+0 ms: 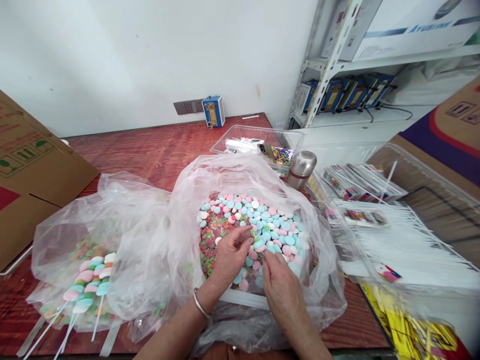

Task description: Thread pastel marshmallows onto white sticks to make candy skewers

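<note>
Left of the large open bag [183,220], candy sticks [85,276] lie on another plastic bag [140,202], probably to keep them off the counter [131,147]. Inside the large open bag, ring candies [207,246] sit left of most round sweets [285,226], perhaps grouped for easy picking. Over its middle, the left hand [233,252] curls thumb and forefinger at a candy stack [258,244]; whether they grip, I cannot tell. The right hand [283,285] closes its fingers on the stack's lower end, likely steadying it. Behind the bag's right side stands a flask [301,169]; farther right lie white sticks [390,245], presumably within reach.
</note>
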Motion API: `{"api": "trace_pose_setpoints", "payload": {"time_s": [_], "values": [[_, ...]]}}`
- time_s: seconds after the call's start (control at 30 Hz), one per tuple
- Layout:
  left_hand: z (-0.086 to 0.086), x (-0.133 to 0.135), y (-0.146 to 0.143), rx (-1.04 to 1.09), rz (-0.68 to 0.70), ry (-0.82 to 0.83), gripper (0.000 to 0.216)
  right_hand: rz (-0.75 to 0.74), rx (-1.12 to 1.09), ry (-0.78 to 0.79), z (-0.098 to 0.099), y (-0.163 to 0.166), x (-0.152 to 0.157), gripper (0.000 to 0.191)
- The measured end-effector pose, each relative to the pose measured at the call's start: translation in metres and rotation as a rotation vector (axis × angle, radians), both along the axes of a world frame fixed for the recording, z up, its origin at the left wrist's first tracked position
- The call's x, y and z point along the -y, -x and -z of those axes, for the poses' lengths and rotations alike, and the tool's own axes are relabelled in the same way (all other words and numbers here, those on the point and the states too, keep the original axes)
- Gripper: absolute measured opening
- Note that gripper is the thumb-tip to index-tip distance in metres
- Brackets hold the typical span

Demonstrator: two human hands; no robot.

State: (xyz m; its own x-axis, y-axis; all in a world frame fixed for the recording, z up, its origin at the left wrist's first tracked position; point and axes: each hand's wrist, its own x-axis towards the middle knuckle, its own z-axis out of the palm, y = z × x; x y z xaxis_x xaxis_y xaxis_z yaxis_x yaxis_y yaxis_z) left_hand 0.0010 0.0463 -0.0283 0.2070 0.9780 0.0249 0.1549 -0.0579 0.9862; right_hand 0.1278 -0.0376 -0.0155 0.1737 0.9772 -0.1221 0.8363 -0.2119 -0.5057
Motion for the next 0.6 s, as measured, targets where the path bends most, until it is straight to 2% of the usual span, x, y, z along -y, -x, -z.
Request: {"api": "trace_pose_setpoints", "payload": {"time_s": [0.1, 0.27, 0.43, 0.5, 0.6], "values": [[-0.003, 0.003, 0.000, -0.100, -0.035, -0.119, 0.034, 0.019, -0.204, -0.022, 0.007, -0.004, 0.005, 0.039], [-0.004, 0.013, -0.006, -0.241, 0.066, -0.366, 0.031, 0.093, -0.441, -0.048, 0.014, -0.004, 0.003, 0.038], [-0.006, 0.023, -0.019, -0.246, 0.146, -0.354, 0.036, 0.192, -0.578, -0.124, 0.021, -0.004, -0.005, 0.036], [-0.004, 0.016, -0.021, -0.265, 0.118, -0.334, 0.035, 0.225, -0.599, -0.153, 0.022, -0.011, -0.007, 0.035], [0.005, -0.006, -0.021, -0.384, 0.052, -0.406, 0.031, 0.257, -0.457, -0.172, 0.016, -0.025, -0.012, 0.034]]}}
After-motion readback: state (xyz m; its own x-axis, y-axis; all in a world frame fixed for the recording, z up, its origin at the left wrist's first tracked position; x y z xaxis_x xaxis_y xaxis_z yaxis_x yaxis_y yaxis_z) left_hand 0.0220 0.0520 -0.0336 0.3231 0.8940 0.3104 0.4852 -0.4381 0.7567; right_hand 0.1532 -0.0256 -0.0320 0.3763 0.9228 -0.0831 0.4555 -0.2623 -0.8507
